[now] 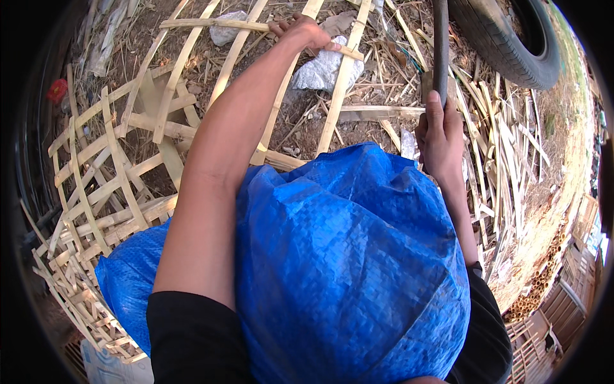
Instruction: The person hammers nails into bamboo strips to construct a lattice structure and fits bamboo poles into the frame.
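Observation:
My left hand (300, 32) is stretched out ahead, its fingers closed round a thin bamboo strip (214, 23). That strip lies crosswise over several long bamboo strips (276, 118), which run away from me. On the right, my right hand (441, 131) grips the near end of a long dark bar (440, 48), the thumb laid along it. Whether the bar is a pipe or a blade seen edge-on, I cannot tell. A blue woven tarp (352, 269) covers my lap between the arms. To the left, an open bamboo lattice (121, 173) is woven from crossed strips.
A black tyre (537, 70) rests at the far right. Loose split bamboo (505, 141) is heaped below it. Crumpled whitish plastic (323, 70) lies on the littered ground beneath the strips. Stacked bamboo tubes (540, 288) are at the right edge, a red scrap (57, 91) at the left.

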A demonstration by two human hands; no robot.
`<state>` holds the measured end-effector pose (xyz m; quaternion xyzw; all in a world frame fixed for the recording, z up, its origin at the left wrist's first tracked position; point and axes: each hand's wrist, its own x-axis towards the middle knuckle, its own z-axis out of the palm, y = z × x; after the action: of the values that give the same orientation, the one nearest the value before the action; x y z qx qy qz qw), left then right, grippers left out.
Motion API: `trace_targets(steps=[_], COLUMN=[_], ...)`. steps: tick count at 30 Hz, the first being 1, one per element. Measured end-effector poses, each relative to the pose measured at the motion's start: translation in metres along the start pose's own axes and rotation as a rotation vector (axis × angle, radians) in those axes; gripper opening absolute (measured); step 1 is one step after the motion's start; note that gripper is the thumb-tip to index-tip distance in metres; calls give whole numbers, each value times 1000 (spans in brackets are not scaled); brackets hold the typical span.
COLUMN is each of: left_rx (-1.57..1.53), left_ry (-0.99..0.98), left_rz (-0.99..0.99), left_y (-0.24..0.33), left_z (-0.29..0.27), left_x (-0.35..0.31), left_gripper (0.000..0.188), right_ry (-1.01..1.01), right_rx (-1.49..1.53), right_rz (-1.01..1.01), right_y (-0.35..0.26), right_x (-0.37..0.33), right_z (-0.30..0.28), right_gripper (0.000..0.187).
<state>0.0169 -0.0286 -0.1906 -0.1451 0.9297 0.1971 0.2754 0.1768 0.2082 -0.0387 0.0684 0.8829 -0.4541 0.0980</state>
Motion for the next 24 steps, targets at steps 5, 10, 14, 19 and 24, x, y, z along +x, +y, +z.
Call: trace_targets(steps=[5, 10, 14, 19, 24], left_rx=[-17, 24, 29, 15, -3], left_ry=[1, 68, 19, 49, 0], left_rz=[-49, -98, -72, -76, -31], left_y=[-12, -16, -10, -19, -11], left_z=[-1, 8, 6, 7, 2], left_x=[1, 10, 9, 7, 3], left_gripper=[133, 133, 132, 132, 133], right_ry=[-451, -324, -138, -340, -216], right_rx=[-300, -51, -318, -103, -457], right_rz=[228, 216, -31, 279, -9], right_y=[4, -27, 8, -13, 6], right_x=[8, 5, 17, 18, 23], right_z=[-10, -18, 5, -19, -6], right_gripper=[50, 42, 46, 46, 50])
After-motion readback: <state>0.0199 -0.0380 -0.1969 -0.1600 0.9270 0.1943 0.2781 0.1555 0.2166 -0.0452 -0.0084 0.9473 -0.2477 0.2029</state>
